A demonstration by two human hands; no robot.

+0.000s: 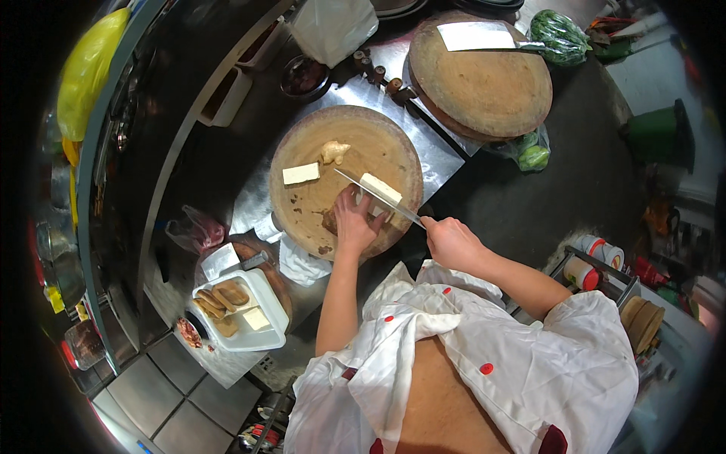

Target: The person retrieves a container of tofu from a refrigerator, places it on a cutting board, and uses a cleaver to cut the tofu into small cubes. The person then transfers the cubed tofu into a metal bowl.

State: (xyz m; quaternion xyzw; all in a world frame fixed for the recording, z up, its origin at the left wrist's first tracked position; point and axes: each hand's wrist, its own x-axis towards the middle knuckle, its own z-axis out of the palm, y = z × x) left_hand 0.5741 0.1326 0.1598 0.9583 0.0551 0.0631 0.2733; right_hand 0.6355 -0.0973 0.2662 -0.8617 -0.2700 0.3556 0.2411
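My right hand (456,244) grips the handle of a kitchen knife (405,211). Its blade slants up and left over a round wooden chopping block (351,127). Just beyond the blade lies a white block (381,188) that looks like tofu. My left hand (354,218) is on the near side of the blade, fingertips beside it; pale tofu (376,211) shows between its thumb and fingers. Left of the blade's tip sits a second white block (301,173), with a knob of ginger (335,152) above it. A brown piece (329,221) is partly hidden by my left hand.
At lower left, a white tray (278,335) holds brown slabs and a white piece. A cleaver (224,261) lies beside it. Another round chopping block (482,85) at upper right carries a cleaver (476,36). Bagged green vegetables (558,38) and a white cloth (303,264) lie nearby.
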